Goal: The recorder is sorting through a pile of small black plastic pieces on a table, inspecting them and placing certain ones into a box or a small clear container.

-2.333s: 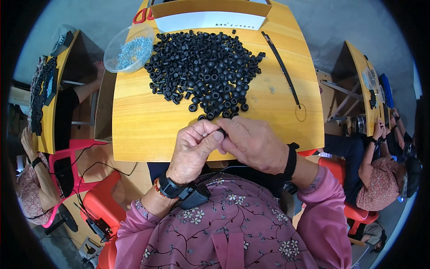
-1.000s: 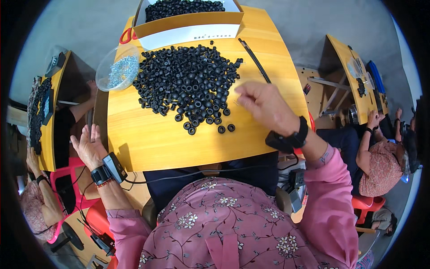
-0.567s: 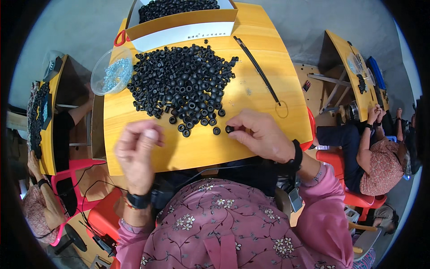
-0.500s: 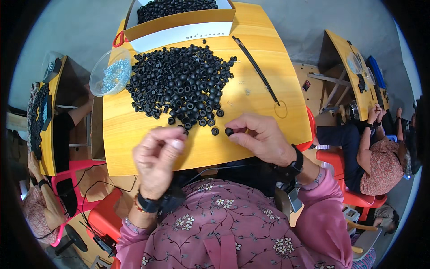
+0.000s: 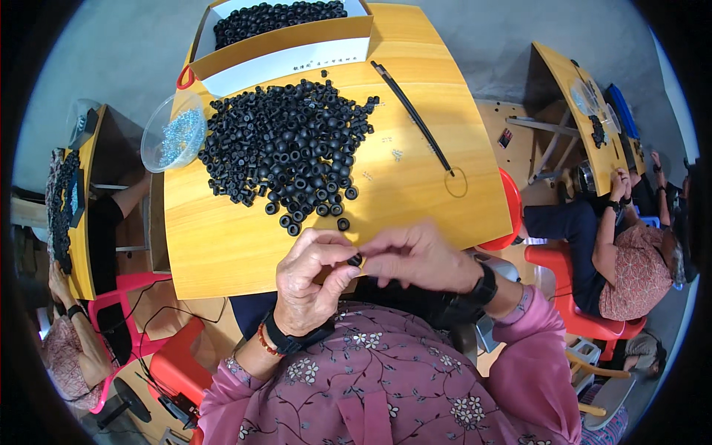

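My left hand pinches a small round black cap between thumb and fingertips, above the table's near edge. Close against it on the right is my right hand, its fingers smeared by motion, so whether they grip anything does not show. Just beyond both hands, a large heap of small black caps spreads over the wooden table. One loose cap lies at the heap's near side, almost at my left fingertips.
Left of the heap stands a clear bowl of small pale-blue pieces. At the far edge sits a white box of black parts, red handles beside it. A black rod and rubber band lie right. Other people sit at both sides.
Both hands have come together nearer my body, the left moving right and down. The black cap seen in my right fingers no longer shows there. The table view has shifted slightly left.
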Tool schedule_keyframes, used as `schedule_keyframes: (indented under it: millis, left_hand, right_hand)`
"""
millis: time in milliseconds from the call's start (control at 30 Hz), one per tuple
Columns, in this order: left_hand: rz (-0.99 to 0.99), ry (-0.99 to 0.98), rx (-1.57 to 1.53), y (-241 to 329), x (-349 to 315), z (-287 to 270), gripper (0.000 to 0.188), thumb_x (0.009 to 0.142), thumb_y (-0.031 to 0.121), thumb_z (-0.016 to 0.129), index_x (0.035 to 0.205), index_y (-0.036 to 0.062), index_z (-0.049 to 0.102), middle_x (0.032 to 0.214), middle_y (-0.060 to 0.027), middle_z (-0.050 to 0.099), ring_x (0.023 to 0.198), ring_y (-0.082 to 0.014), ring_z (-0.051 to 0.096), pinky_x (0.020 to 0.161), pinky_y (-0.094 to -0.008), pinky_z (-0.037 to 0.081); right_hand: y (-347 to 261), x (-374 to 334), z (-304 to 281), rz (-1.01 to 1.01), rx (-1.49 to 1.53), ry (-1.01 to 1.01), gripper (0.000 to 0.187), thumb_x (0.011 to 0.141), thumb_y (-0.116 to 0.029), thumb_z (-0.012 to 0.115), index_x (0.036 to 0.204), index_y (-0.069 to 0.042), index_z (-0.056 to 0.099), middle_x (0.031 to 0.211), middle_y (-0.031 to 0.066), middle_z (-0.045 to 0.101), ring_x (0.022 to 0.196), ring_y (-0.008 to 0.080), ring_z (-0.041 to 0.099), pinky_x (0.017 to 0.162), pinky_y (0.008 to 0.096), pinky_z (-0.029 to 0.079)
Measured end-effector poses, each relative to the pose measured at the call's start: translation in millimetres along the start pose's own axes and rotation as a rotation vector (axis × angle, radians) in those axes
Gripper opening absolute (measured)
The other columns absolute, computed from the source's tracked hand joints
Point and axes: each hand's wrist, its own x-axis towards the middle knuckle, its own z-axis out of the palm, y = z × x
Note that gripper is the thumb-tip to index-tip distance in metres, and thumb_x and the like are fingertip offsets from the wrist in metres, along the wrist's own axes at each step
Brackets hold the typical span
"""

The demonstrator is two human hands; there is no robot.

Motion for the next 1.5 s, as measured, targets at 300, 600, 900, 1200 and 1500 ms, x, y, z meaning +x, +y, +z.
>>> schedule_keyframes:
  millis: [300,600,900,1200,1500]
  left_hand:
    - [-0.297,0.119,-0.391,-13.7,-19.0,1.2,0.018,0.091,-0.004,0.065,0.107,-0.0007,0.058,0.094,-0.0049,0.066,0.079,-0.0086,0.061,0.073,-0.0243,0.051]
    - [-0.399,0.174,-0.641,-13.1,-11.9,-12.1,0.017,0.094,0.002,0.063,0.109,-0.0006,0.057,0.096,-0.0110,0.067,0.082,-0.0167,0.069,0.076,-0.0310,0.059]
    - [-0.379,0.137,-0.773,-18.4,-10.4,-16.8,0.016,0.093,-0.007,0.060,0.107,-0.0011,0.055,0.099,-0.0124,0.068,0.087,-0.0181,0.070,0.077,-0.0309,0.060]
    - [-0.432,0.129,-0.795,-18.1,-8.9,-17.6,0.014,0.092,-0.010,0.059,0.102,-0.0011,0.055,0.099,-0.0140,0.069,0.086,-0.0189,0.071,0.075,-0.0315,0.061]
    - [-0.430,0.099,-0.765,-21.3,-10.5,-20.1,0.013,0.091,-0.009,0.060,0.102,-0.0021,0.057,0.096,-0.0132,0.069,0.084,-0.0188,0.071,0.074,-0.0320,0.062]
  right_hand:
    - [-8.3,67.8,-32.1,-0.460,-0.957,0.358,0.010,0.086,-0.009,0.065,0.091,-0.001,0.062,0.088,0.0172,0.060,0.082,0.0398,0.061,0.072,0.0461,0.049]
    - [-26.7,57.5,-15.3,-0.390,-0.801,0.318,0.007,0.088,-0.008,0.064,0.091,-0.002,0.061,0.089,0.0139,0.059,0.082,0.0360,0.062,0.070,0.0435,0.049]
    - [-39.4,36.3,28.3,-0.564,-0.624,0.007,0.021,0.085,0.005,0.065,0.104,-0.004,0.068,0.087,0.0080,0.063,0.077,0.0218,0.065,0.066,0.0309,0.051]
    - [-34.0,35.4,27.3,-0.521,-0.502,-0.038,0.025,0.087,0.006,0.062,0.109,-0.004,0.068,0.088,0.0084,0.063,0.077,0.0200,0.066,0.065,0.0307,0.051]
    - [-49.0,42.9,25.0,-0.406,-0.600,-0.041,0.009,0.085,-0.001,0.068,0.093,-0.003,0.065,0.081,0.0089,0.064,0.074,0.0228,0.064,0.065,0.0317,0.049]
